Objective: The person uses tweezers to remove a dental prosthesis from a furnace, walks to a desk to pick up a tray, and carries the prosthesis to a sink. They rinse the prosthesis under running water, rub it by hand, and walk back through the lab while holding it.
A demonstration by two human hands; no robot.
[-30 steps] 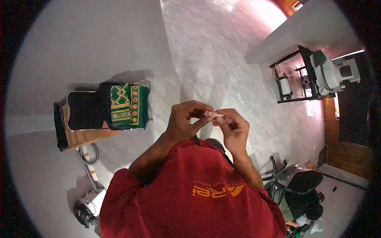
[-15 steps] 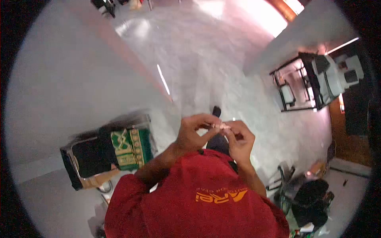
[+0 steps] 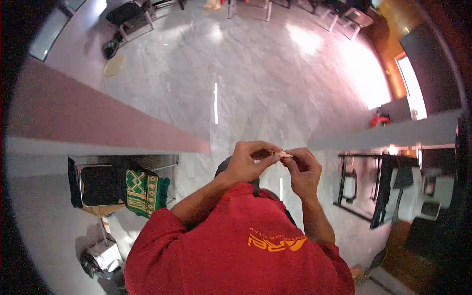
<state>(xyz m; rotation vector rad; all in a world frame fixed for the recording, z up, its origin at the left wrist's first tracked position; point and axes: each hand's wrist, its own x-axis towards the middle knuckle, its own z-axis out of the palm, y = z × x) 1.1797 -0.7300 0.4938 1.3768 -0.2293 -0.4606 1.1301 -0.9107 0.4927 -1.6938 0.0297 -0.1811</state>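
Observation:
In front of my chest, both hands meet at a small pale object (image 3: 282, 154), too small and blurred to name. My left hand (image 3: 246, 161) pinches one side of it between thumb and forefinger. From the other side, the thumb and fingers of my right hand (image 3: 304, 172) close on it too. The fingertips cover much of the object. Below the hands is the red shirt (image 3: 221, 241) I am wearing, with yellow lettering.
A green and gold patterned cloth (image 3: 143, 191) hangs over a black chair (image 3: 101, 184) at left. To the right stands a black-framed table (image 3: 381, 191) with white equipment on it. Wall ends flank the marbled floor (image 3: 255, 88), and chairs (image 3: 130, 14) line the far side.
The view has swung and shifted forward, so the far chairs and more floor now show. My hands keep their pinch on the small object, slightly further right in view.

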